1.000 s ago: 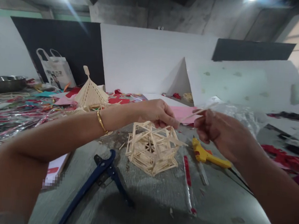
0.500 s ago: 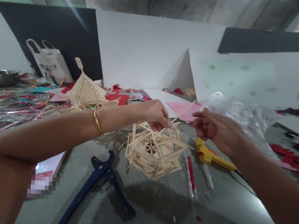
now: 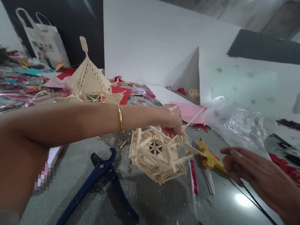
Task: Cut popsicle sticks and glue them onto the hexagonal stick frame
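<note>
- 1 stick-built frame [image 3: 152,155] is seen just below the left hand [image 3: 172,120]; it is judged light, stiff but fragile, best held by its layered lower edge.
- 1 thin stick [image 3: 195,116] is pinched by the left fingertips.
- The right hand [image 3: 255,181] is held loosely spread, nothing gripped, near the yellow glue gun [image 3: 210,161].

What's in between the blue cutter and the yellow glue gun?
In the head view, the pale stick model lies between the blue cutter and the yellow glue gun, then a red strip nearer the gun.
</note>
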The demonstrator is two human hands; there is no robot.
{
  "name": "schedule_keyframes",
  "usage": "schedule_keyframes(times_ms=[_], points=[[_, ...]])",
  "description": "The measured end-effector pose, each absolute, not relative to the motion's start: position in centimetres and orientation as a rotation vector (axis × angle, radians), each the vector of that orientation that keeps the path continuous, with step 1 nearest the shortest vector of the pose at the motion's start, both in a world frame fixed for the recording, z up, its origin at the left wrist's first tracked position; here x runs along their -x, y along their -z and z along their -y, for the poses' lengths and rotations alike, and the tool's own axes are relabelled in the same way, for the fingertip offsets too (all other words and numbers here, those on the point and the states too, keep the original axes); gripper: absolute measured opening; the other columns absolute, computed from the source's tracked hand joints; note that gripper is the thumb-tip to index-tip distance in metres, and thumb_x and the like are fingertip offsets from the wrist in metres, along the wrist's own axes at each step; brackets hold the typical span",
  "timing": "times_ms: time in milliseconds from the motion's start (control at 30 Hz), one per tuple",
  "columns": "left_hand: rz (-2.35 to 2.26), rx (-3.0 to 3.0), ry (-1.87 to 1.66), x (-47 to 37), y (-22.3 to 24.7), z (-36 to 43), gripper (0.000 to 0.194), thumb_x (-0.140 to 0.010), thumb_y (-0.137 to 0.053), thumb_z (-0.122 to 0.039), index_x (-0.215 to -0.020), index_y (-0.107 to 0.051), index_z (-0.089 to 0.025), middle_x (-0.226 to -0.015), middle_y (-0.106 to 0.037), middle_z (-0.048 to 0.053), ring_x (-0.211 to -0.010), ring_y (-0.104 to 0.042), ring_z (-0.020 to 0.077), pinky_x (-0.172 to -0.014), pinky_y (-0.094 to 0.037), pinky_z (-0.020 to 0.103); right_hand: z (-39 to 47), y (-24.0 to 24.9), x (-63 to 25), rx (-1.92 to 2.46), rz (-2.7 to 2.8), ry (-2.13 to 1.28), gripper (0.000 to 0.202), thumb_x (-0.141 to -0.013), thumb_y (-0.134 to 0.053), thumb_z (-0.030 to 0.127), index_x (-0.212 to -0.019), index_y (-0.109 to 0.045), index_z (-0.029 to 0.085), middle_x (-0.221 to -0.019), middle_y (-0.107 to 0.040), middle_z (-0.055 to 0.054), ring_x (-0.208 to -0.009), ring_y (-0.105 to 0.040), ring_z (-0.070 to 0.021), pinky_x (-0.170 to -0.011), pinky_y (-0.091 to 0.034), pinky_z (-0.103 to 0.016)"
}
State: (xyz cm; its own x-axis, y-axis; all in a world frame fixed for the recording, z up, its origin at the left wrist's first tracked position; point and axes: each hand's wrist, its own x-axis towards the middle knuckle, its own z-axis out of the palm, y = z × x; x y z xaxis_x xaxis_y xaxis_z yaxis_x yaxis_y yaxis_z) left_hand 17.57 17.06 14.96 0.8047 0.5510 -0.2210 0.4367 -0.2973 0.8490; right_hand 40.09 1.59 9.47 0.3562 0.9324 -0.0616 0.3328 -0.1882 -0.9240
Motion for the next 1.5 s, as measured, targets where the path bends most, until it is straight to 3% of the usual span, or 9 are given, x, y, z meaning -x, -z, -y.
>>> schedule_keyframes(times_ms=[200, 600, 967, 1500], points=[[-0.711, -1.942, -0.180, -17.4, -14.7, -17.3, 0.014, -0.068, -0.062, -0.007, -0.055, -0.058, -0.009, -0.043, -0.054, 0.000, -0.052, -0.059, 0.0131, -0.058, -0.051, 0.030, -2.1, -9.8, -39.3, 1.764, 1.144, -0.819, 0.037, -0.067, -0.067, 0.057, -0.083, -0.064, 0.024, -0.061, -0.058, -0.003, -0.046, -0.047, -0.0146, -0.043, -0.039, -0.029], [-0.700, -1.937, -0.061, -17.7, -14.4, -17.4, 0.013, -0.073, -0.064, -0.010, -0.062, -0.057, -0.008, -0.047, -0.054, 0.000, -0.053, -0.057, 0.0106, -0.060, -0.050, 0.027, -3.5, -10.4, -38.8, 1.761, 1.182, -0.839, 0.040, -0.069, -0.068, 0.055, -0.088, -0.061, 0.021, -0.061, -0.058, -0.002, -0.046, -0.048, -0.0127, -0.043, -0.039, -0.027], [-0.699, -1.992, -0.033, -17.5, -14.4, -16.9, 0.016, -0.071, -0.066, -0.010, -0.085, -0.065, -0.003, -0.052, -0.055, 0.001, -0.063, -0.060, 0.0140, -0.065, -0.051, 0.029, -4.0, -10.3, -39.5, 1.736, 1.283, -0.802, 0.042, -0.071, -0.068, 0.053, -0.092, -0.059, 0.018, -0.062, -0.059, -0.001, -0.047, -0.050, -0.0108, -0.044, -0.039, -0.024], [-0.655, -2.041, -0.125, -17.7, -13.7, -16.9, 0.007, -0.066, -0.068, -0.010, -0.071, -0.063, -0.008, -0.048, -0.056, -0.001, -0.049, -0.058, 0.0110, -0.058, -0.053, 0.027, -4.1, -10.7, -39.6, 1.738, 1.345, -0.789, 0.040, -0.072, -0.065, 0.056, -0.084, -0.060, 0.018, -0.064, -0.059, -0.001, -0.047, -0.050, -0.0101, -0.045, -0.039, -0.026]])
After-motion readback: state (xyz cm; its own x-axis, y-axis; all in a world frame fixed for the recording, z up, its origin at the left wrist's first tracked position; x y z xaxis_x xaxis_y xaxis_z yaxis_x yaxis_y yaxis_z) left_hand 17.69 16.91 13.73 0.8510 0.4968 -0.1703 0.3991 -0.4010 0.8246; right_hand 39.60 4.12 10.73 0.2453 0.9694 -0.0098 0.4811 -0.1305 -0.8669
